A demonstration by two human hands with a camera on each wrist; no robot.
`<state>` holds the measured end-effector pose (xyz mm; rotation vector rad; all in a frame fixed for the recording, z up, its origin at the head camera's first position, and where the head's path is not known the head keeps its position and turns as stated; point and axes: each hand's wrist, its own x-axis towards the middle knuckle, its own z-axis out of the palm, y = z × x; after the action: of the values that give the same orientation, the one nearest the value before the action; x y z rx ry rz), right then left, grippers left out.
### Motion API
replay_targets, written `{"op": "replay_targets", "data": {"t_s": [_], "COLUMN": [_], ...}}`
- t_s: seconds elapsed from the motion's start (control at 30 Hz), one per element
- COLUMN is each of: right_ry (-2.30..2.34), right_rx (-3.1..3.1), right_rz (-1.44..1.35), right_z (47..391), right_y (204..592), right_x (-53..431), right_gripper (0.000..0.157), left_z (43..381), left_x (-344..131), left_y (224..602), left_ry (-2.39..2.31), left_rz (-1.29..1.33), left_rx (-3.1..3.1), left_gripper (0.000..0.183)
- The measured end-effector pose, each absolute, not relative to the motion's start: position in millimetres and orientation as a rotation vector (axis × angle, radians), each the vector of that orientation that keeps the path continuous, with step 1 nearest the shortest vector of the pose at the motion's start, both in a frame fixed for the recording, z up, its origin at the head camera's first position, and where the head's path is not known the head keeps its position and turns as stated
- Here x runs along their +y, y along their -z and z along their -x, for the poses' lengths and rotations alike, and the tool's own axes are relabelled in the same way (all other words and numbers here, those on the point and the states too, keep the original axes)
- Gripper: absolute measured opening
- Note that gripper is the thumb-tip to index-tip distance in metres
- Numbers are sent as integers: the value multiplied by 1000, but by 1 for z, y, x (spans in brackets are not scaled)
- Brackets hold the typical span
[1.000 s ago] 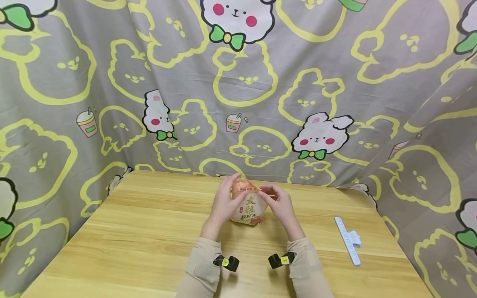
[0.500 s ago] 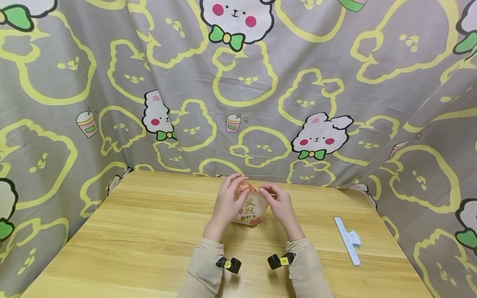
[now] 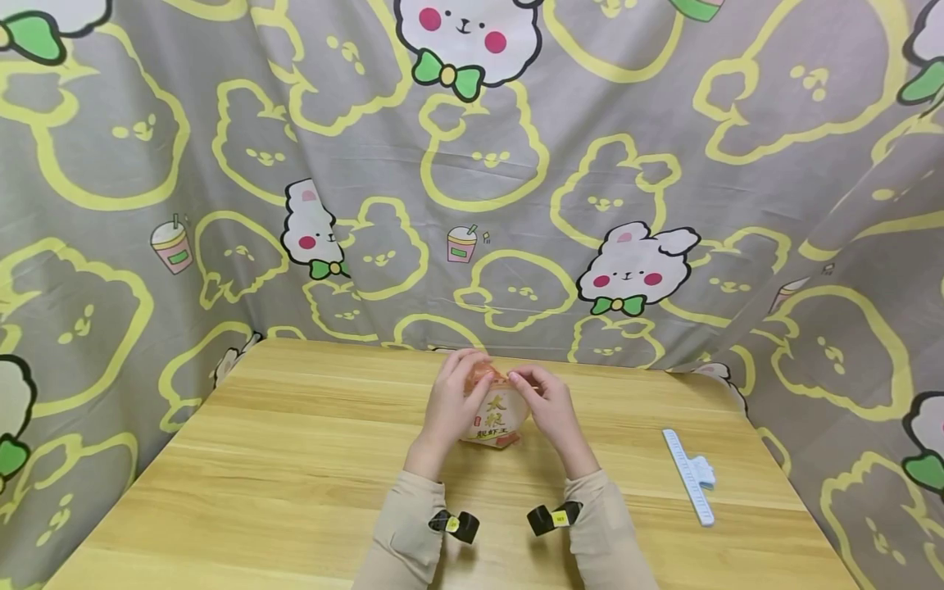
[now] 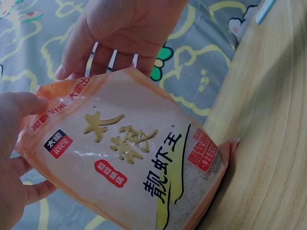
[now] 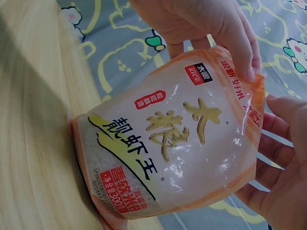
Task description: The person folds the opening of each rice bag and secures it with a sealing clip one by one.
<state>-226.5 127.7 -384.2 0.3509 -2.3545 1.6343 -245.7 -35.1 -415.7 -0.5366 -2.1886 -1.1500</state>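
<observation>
Standing on its bottom edge near the far side of a table (image 3: 295, 459): bag of rice (image 3: 496, 414), white and orange, glossy, with gold and black Chinese characters and a window of white grains. Clamped at the upper left by the left hand (image 3: 448, 401), thumb in front, fingers behind. At the upper right, right hand (image 3: 551, 406) with fingers partly hidden behind the bag and thumb beside the top corner; impossible to tell whether gripping. Beige sleeves (image 3: 406, 524), black wrist cameras (image 3: 462, 527). Well apart to the right, on pale, streaky wood grain, light-blue bar-shaped clip (image 3: 688, 478). Beyond and along both sides, softly creased grey curtain (image 3: 509, 184) with yellow animal outlines, white rabbits in green bows, pink cups.
</observation>
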Motion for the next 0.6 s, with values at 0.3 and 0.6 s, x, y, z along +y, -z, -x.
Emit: {"op": "replay_targets", "data": {"t_s": [0.3, 0.6], "right_ry": [-1621, -1636], "right_rx": [-2345, -2316], "right_rz": [-374, -386], "right_z": [237, 254], "right_y": [401, 424], "right_x": [128, 131], "right_gripper": [15, 16], "left_z": [246, 245], "left_x": [-35, -35], "left_y": [417, 416], "left_ry": [1185, 1190], "left_rz": [547, 565], "left_rx": [-2175, -2154], "left_gripper": [18, 19]}}
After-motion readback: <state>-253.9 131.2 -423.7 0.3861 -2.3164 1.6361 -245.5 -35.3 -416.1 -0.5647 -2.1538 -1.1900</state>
